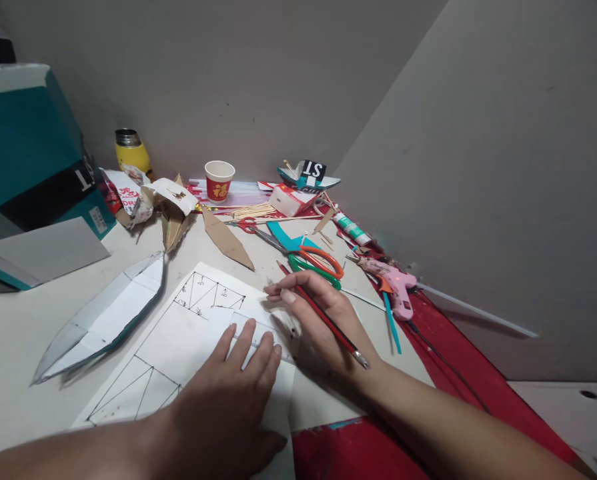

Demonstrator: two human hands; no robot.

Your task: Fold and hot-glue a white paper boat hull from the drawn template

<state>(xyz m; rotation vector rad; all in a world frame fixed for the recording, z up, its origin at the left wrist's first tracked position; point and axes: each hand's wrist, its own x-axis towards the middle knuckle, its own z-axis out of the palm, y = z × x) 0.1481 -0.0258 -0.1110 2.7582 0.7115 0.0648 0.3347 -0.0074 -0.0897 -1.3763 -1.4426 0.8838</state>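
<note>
A sheet of white paper with ruled black lines, triangles and small handwritten marks lies on the table. My left hand lies on it with fingers spread, pressing on a clear ruler. To the right, my right hand is closed loosely around a red and black pencil. The pencil's point faces away from me, off the paper, and its metal end lies by the wrist. Past the right hand are large scissors with orange and green handles.
A boat-shaped card piece is at the left, near a teal box. Behind stand a paper cup and a yellow bottle. A pink glue gun with its cord lies at the right, against the grey wall.
</note>
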